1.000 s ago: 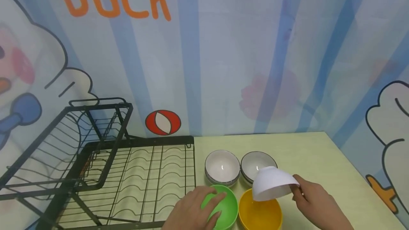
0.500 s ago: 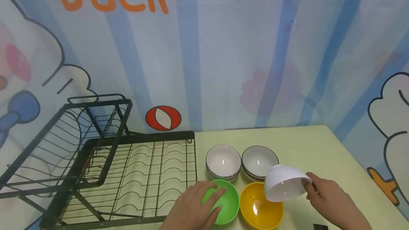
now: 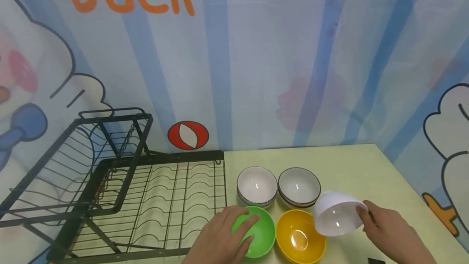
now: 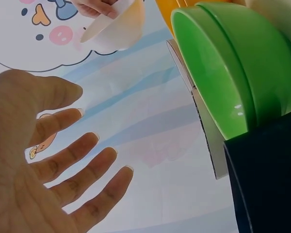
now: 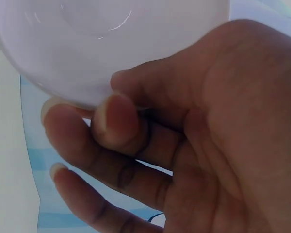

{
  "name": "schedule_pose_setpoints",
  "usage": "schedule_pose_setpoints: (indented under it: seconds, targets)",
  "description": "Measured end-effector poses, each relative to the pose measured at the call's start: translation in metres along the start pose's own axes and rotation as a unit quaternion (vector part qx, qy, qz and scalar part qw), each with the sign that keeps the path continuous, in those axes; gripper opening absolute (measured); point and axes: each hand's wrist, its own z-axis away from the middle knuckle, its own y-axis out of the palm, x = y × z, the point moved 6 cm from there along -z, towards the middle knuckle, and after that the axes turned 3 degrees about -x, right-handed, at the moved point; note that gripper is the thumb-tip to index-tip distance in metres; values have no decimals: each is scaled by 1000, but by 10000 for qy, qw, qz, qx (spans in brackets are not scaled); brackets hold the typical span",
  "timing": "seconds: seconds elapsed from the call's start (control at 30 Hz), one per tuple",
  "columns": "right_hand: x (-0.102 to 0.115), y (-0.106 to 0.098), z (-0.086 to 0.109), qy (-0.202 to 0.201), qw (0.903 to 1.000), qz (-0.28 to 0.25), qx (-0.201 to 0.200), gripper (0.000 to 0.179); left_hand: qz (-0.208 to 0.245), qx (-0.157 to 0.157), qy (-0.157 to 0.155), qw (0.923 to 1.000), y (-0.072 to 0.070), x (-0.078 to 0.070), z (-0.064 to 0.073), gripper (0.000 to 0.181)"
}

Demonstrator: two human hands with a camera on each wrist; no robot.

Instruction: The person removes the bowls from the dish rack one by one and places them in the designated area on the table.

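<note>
A white bowl hangs tilted in the air, its inside partly facing the head camera. My right hand pinches its rim; in the right wrist view the thumb lies on the bowl's inner side. Below and left of it, a yellow bowl stands upright on the table. My left hand hovers over the left side of a green bowl. In the left wrist view the fingers are spread, apart from the green bowls, which are nested and show two rims.
Two stacks of white bowls with dark rims, one left and one right, stand behind the coloured bowls. On the left is a black wire dish rack with a raised side basket. A printed curtain hangs behind the table.
My right hand has carried the white bowl rightward, off the yellow bowl, and its inside shows more. My left hand has stayed nearly in place. The head view has shifted slightly.
</note>
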Motion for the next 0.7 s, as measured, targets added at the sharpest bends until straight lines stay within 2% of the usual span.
schedule_pose_setpoints:
  seconds: [0.17, 0.33, 0.47, 0.7]
  targets:
    - [-11, -2, -1, 103, 9999, 83, -92, 50, -23, 85, -7, 10000, 1, 1, 0, 42]
    - [-21, -1, -4, 91, 9997, 88, -211, 44, -25, 121, -35, 9999, 1, 1, 0, 52]
    - [-29, 1, -6, 45, 9995, 29, -296, 44, 27, 135, -78, 9999, 1, 0, 1, 54]
    - [-44, 3, -6, 299, 9993, 213, -111, 45, 86, 272, -191, 9994, 1, 0, 1, 50]
